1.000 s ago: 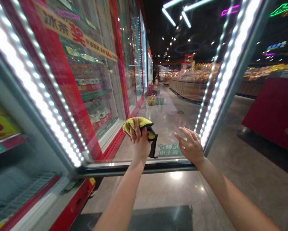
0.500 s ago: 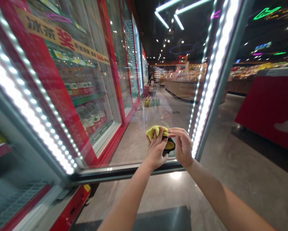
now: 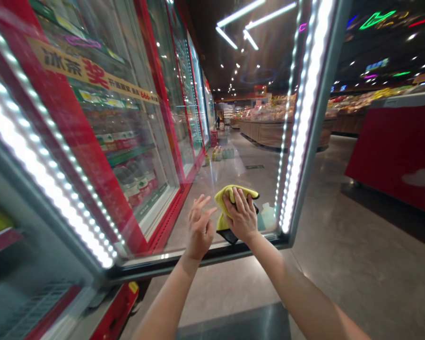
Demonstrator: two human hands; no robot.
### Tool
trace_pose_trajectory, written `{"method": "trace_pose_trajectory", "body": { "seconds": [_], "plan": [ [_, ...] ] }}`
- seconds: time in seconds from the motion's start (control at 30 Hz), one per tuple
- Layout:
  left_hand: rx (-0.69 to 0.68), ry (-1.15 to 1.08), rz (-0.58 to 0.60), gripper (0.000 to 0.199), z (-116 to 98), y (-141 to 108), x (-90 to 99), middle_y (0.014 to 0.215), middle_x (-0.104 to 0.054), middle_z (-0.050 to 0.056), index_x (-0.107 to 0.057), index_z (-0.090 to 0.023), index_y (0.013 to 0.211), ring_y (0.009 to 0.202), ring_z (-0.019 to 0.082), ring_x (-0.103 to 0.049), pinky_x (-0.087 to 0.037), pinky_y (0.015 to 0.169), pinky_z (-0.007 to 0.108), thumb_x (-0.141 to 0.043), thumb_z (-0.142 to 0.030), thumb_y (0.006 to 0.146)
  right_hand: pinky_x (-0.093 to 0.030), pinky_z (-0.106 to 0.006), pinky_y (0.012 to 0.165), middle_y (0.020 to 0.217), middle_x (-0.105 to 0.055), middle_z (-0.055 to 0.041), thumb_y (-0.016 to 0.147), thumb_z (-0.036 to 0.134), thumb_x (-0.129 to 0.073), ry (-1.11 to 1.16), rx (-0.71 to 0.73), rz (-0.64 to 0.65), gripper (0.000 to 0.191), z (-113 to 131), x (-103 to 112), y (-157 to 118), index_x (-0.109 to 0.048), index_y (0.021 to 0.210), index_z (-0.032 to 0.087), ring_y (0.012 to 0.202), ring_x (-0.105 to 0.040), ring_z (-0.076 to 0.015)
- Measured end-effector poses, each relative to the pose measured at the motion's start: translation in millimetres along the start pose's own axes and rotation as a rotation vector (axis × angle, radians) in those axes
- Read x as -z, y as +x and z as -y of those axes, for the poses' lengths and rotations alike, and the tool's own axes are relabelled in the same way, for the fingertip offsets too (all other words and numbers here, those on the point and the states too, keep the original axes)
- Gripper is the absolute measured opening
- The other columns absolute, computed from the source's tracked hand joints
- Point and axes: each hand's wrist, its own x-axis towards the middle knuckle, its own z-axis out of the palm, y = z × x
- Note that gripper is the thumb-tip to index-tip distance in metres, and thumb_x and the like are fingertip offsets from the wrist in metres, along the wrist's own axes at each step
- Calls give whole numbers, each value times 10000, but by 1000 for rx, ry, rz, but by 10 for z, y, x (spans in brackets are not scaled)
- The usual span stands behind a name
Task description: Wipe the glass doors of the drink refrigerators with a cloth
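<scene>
My right hand [image 3: 243, 218] lies over a yellow cloth [image 3: 221, 196] with dark edging and holds it to the glass door [image 3: 240, 174], close above the bottom frame [image 3: 151, 265]. Part of the cloth is bunched under the fingers, and a dark-edged corner hangs below. To the left of the cloth, my left hand [image 3: 200, 226] is open and holds nothing, its fingers spread near the glass. Whether those fingers touch the pane I cannot tell.
Bright light strips run down the door's left [image 3: 49, 170] and right [image 3: 306, 108] sides. Red-framed coolers [image 3: 178, 170] stand beyond the glass. A red counter [image 3: 393, 151] is at the right. Wire shelving [image 3: 45, 307] sits at lower left.
My left hand has let go of the cloth and moved left. My right hand, earlier pinching the cloth's right edge, now lies on top of it. The view has shifted slightly.
</scene>
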Motion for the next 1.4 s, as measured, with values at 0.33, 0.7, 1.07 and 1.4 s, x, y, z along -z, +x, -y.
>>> {"method": "trace_pose_trajectory", "body": {
  "seconds": [0.33,0.7,1.07,1.4],
  "plan": [
    [-60,369,305,906,138,-285,-219,1704,-171,106,-183,-260,1635,1587,289,38,6,1286,565,-699,-313,892,-236,-627,1238,1632,-388,-114,909,115,-538,-103,80,-15,688,-484,85,-598,-431,1560,308,1552,-263,-349],
    [-47,387,350,1099,184,-323,-291,1714,-105,88,-104,-297,1636,1568,303,140,52,1254,628,-809,-268,793,-280,-618,1221,1649,-365,-123,863,79,-527,-134,-100,-55,773,-683,147,-622,-376,1593,282,1530,-309,-365],
    [-44,330,337,1102,51,-330,-481,1718,-25,66,-103,-327,1635,1571,296,124,79,1250,615,-799,-207,788,-314,-520,1224,1541,-501,-95,945,62,-468,-179,-100,-105,588,-805,172,-405,-565,1467,317,1494,-375,-288],
    [-42,288,363,1096,-46,-346,-607,1711,-50,57,-76,-360,1626,1567,305,66,56,1253,632,-762,-151,798,-438,-327,1001,1268,-722,19,993,187,-596,-167,95,123,327,-1076,492,-899,-741,1207,387,1148,-608,-175]
  ]
}}
